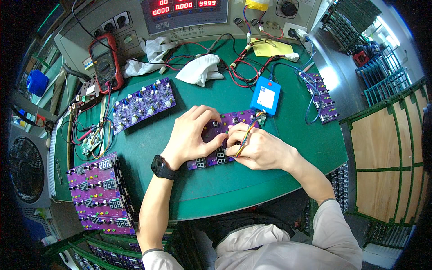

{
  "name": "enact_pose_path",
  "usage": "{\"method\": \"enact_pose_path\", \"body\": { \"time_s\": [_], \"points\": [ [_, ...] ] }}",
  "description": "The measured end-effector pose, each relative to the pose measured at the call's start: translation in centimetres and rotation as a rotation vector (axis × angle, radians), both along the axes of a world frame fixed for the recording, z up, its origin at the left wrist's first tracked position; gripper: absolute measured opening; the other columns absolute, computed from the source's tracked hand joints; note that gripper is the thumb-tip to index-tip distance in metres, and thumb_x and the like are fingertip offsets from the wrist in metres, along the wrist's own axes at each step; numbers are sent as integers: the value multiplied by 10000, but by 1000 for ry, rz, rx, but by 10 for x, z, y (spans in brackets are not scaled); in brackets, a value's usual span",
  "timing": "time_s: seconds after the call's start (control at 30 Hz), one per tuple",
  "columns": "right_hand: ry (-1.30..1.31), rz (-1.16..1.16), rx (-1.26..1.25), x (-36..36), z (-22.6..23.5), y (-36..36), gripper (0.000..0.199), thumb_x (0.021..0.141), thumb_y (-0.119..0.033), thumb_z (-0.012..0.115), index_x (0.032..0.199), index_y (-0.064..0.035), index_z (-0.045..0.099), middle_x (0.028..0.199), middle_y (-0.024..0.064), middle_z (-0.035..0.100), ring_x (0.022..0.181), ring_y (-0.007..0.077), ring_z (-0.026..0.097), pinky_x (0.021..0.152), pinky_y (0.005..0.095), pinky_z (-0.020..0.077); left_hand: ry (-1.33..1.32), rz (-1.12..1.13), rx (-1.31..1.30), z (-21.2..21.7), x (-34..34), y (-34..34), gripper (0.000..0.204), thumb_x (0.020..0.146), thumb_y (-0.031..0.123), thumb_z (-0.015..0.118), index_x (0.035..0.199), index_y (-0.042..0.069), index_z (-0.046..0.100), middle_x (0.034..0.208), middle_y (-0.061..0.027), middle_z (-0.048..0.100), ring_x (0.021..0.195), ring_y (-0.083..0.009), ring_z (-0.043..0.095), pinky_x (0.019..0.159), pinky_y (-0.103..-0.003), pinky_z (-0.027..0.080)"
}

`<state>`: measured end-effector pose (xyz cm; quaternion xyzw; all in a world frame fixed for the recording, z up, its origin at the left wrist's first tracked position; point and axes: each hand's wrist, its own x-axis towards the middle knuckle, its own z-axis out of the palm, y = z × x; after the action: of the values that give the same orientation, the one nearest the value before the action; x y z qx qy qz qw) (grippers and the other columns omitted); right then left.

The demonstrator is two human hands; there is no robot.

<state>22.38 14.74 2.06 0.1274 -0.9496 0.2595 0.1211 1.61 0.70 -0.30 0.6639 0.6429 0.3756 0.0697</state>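
Note:
A purple circuit board panel point(215, 155) with small digit displays lies on the green mat point(234, 184) in front of me. My left hand point(191, 135), a black watch on its wrist, presses down on the panel's left part. My right hand point(256, 148) pinches a striped multi-colour ribbon cable point(249, 130) at the panel's right part. That cable runs up to a blue box point(266, 96) with a white label, lying just beyond the panel.
A stack of purple display boards point(101, 195) sits at the near left. Another purple panel point(143, 104) lies at the far left, a third point(320, 96) at the far right. A red multimeter point(105, 63), white cloths point(200, 68), tangled wires and a grey instrument with red readouts point(184, 13) stand behind.

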Motion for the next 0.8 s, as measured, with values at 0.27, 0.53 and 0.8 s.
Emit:
{"method": "enact_pose_path", "body": {
  "time_s": [0.27, 0.53, 0.8],
  "points": [
    [-7, 2, 3, -1, 1, 0, 226, 803, -76, 843, 1004, -74, 740, 1069, 84, 670, 1178, 339, 669, 1073, 472, 561, -2, 0, 2, 0, 0, 1, 374, 792, 267, 831, 1052, 49, 674, 1143, -137, 717, 1035, -346, 689, 907, -433, 574],
    [-3, 1, 5, -1, 3, -1, 229, 798, -72, 843, 1002, -74, 739, 1067, 83, 667, 1171, 331, 669, 1069, 467, 561, 14, 2, 60, -3, 0, 1, 356, 817, 326, 831, 1029, 77, 690, 1097, -88, 708, 957, -311, 678, 832, -423, 578],
    [51, 2, -5, -2, 1, -1, 129, 815, -101, 812, 907, -43, 742, 1025, 112, 690, 1123, 327, 664, 1004, 452, 558, -2, -2, -6, 0, -1, 0, 381, 789, 276, 839, 1055, 50, 685, 1158, -147, 722, 1051, -353, 697, 916, -437, 578]
  ]
}}
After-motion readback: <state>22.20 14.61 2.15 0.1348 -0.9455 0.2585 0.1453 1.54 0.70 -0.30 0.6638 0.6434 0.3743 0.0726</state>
